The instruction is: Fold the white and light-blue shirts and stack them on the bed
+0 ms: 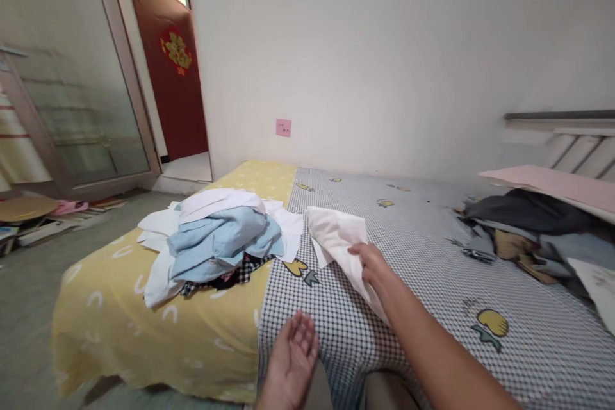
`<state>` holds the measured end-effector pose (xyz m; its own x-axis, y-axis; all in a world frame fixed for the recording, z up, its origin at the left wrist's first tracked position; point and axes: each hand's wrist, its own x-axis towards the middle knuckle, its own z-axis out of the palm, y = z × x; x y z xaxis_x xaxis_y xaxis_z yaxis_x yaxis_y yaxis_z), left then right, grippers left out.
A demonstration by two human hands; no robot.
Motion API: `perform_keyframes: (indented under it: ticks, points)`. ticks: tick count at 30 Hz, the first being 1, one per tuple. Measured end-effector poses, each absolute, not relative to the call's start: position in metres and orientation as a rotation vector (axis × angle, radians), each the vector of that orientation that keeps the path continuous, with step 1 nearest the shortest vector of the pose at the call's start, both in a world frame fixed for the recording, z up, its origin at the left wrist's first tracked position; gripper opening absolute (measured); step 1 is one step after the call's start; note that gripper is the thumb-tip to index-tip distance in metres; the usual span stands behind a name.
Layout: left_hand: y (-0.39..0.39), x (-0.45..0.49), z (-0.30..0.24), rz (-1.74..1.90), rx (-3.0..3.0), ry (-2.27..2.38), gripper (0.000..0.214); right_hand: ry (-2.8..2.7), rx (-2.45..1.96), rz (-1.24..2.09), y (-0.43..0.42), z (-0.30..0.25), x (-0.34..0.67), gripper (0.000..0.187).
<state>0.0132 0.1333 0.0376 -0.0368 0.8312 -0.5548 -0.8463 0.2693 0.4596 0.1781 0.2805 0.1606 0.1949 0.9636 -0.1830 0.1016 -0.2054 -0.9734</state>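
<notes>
My right hand [369, 262] reaches forward over the bed and grips the near edge of a white folded cloth [336, 234], which lies on the black-and-white checked sheet [408, 282]. My left hand [291, 359] hovers low near the bed's front edge, fingers stretched out and apart, holding nothing. To the left of the white cloth sits a pile of clothes [221, 240]: white pieces, a light blue shirt on top and a dark checked garment underneath, resting on the yellow sheet [144, 327].
A second heap of dark, grey and tan clothes [523, 230] lies at the bed's right, with a pink board [552, 182] above it. A white wall stands behind the bed. Left are a glass sliding door [72, 90], a red door [168, 64] and books on the floor [43, 221].
</notes>
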Motion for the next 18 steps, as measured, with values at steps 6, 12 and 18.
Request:
perform_keyframes:
  ticks: [6, 12, 18]
  points:
    - [0.095, 0.071, -0.006, 0.8, -0.115, 0.64, 0.06, -0.677, -1.197, 1.358, 0.256, 0.208, 0.199, 0.051]
    - [0.096, 0.08, 0.022, 0.995, 0.02, 0.229, 0.087, -0.505, -1.004, 1.453, 0.221, 0.231, 0.209, 0.049]
    - [0.117, 0.093, 0.119, 1.125, -0.105, 0.432, 0.027, -0.307, -0.849, 1.515, 0.215, 0.242, 0.22, 0.049]
